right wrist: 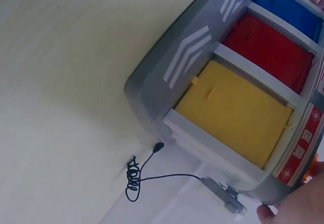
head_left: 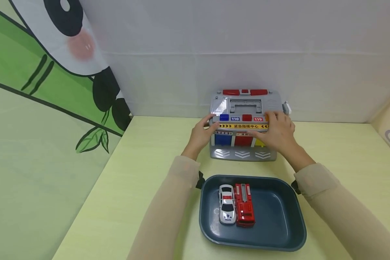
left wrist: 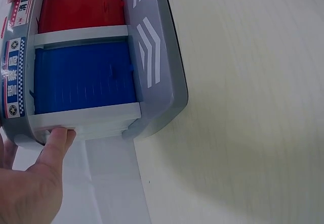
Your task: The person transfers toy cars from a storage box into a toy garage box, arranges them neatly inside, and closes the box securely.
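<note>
A grey toy garage (head_left: 243,155) stands at the back of the table, with a blue door (left wrist: 83,77), a red door (right wrist: 268,52) and a yellow door (right wrist: 233,113), all closed. My left hand (head_left: 199,137) grips its left side, thumb toward the front; in the left wrist view its fingertips (left wrist: 61,135) meet the side wall beside the blue door. On the right end, my right hand (head_left: 279,133) holds the garage by its upper front, thumb below the yellow strip and fingers over the top. Part of that hand shows in the right wrist view, near an orange button (right wrist: 310,168).
Nearer me is a dark blue tray (head_left: 279,242) holding a white police car (head_left: 227,206) and a red fire truck (head_left: 245,207) side by side. A small grey piece on a coiled black cord (right wrist: 132,178) hangs by the garage's right side. A white backdrop (head_left: 169,72) rises behind.
</note>
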`<state>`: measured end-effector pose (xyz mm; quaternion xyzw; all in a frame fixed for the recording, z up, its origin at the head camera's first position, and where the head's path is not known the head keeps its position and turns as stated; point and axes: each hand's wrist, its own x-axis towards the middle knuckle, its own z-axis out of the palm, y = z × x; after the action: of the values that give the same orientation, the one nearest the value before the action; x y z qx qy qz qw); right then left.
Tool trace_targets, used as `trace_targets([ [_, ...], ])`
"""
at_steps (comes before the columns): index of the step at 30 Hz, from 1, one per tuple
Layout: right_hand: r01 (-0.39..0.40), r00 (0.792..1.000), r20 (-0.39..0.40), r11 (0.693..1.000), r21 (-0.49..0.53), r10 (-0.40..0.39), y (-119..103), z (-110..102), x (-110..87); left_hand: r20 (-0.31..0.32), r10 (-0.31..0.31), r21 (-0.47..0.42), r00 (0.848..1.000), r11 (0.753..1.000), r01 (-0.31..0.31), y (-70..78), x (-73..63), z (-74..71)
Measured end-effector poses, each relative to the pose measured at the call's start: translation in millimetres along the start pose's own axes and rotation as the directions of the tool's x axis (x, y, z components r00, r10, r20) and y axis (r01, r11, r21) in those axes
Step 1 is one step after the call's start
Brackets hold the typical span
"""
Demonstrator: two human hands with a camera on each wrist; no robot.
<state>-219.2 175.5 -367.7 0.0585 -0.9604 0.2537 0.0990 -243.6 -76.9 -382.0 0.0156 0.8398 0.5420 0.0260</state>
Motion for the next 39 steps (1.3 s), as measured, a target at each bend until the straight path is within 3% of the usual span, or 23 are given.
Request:
trace_targets([
  [28, -0.16, 0.981, 0.116, 0.987, 0.022, 0.156, -23, -11, 26.5, -0.016, -0.001, 0.013, 1.0, 1.0, 0.001, -2.6, 3.4, -6.0],
  [39, -0.121, 0.989, 0.094, 0.992, 0.022, 0.118, -21, -6, 20.1, -0.01, -0.007, -0.004, 1.0, 1.0, 0.007, -6.8, 3.5, -4.6],
])
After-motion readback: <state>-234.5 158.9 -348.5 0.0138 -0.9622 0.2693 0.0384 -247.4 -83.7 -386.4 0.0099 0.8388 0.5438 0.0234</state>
